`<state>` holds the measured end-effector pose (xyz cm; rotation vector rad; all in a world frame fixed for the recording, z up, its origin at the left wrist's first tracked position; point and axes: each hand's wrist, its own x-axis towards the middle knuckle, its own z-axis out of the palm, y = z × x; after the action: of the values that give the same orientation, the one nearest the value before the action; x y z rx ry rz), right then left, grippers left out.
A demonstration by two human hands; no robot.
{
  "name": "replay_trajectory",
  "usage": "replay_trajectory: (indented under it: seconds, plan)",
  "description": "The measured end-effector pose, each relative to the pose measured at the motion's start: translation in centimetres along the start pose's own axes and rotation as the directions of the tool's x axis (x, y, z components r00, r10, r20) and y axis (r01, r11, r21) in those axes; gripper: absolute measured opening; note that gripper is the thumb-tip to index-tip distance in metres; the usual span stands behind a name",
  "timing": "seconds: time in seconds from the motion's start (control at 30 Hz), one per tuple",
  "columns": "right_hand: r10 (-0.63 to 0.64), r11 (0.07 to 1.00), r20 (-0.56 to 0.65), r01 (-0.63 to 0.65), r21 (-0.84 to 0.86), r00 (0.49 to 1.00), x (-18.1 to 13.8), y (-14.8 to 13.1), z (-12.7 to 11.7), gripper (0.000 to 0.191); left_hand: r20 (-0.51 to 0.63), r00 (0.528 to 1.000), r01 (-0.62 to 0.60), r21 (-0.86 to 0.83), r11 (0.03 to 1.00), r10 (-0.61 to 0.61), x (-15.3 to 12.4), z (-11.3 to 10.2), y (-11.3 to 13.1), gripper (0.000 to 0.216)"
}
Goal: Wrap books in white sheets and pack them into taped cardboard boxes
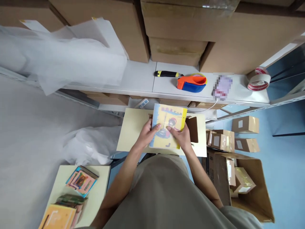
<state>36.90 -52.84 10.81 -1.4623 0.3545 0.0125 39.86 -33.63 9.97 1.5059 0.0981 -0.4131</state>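
Between both hands I hold a picture book (168,116) with a blue left edge, a yellow right edge and a child figure on its pale cover. My left hand (147,133) grips its left side, thumb on the cover. My right hand (181,135) grips the right side the same way. Fingers behind the book are hidden. Beneath it, an open cardboard box (193,128) shows its brown flap to the right, on a cream table (130,130). The rest of the box is covered by the book and hands.
On the shelf (140,74) lie a utility knife (166,73), an orange-blue tape dispenser (192,83), a phone (222,87) and tape rolls (259,81). White wrapping sheets (81,54) spill left. Books (82,181) lie on a side table (59,178). A large carton (252,203) holds packed boxes.
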Motion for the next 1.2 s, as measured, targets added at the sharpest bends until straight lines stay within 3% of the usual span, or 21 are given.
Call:
replay_trajectory:
  seconds: [0.13, 0.27, 0.33, 0.43, 0.6, 0.7, 0.8, 1.03, 1.2]
  plan:
    - [-0.022, 0.997, 0.078, 0.028, -0.069, 0.997, 0.7, 0.2, -4.1, 0.063, -0.098, 0.995, -0.007, 0.091, 0.996, 0.016, -0.3, 3.6, -1.9, 0.052]
    - [-0.157, 0.94, 0.218, 0.213, -0.265, 0.963, 2.6, -1.7, -8.0, 0.06, -0.092, 0.988, -0.104, 0.195, 0.975, 0.124, -1.2, 4.2, -2.3, 0.053]
    - [-0.214, 0.855, 0.291, 0.323, -0.406, 0.933, 4.2, -3.2, -9.3, 0.056, -0.102, 0.983, -0.121, 0.279, 0.953, 0.155, -2.0, 3.6, -2.7, 0.052]
    - [-0.212, 0.645, 0.447, 0.468, -0.604, 0.869, 6.5, -4.9, -10.1, 0.046, -0.134, 0.982, -0.055, 0.474, 0.879, 0.134, -3.2, 2.6, -3.7, 0.04]
    - [0.001, 0.321, 0.689, 0.653, -0.686, 0.724, 7.4, -4.8, -8.4, 0.026, -0.117, 0.987, -0.023, 0.559, 0.829, 0.106, -4.6, 1.4, -5.1, 0.032]
    - [0.134, 0.207, 0.761, 0.734, -0.647, 0.634, 6.6, -3.1, -6.2, 0.019, -0.081, 0.991, -0.047, 0.554, 0.831, 0.11, -4.5, 1.0, -5.6, 0.03]
    - [0.256, 0.148, 0.772, 0.765, -0.627, 0.582, 6.1, -1.1, -4.0, 0.021, -0.055, 0.992, -0.061, 0.58, 0.813, 0.114, -4.1, 0.8, -6.4, 0.028]
    - [0.472, 0.065, 0.695, 0.764, -0.641, 0.543, 7.4, 3.4, -0.4, 0.042, -0.076, 0.988, -0.074, 0.537, 0.84, 0.136, -4.1, 0.2, -7.7, 0.035]
    - [0.551, 0.065, 0.583, 0.666, -0.743, 0.597, 8.7, 6.6, 0.7, 0.053, -0.17, 0.974, -0.046, 0.488, 0.871, 0.147, -4.1, -1.6, -6.9, 0.038]
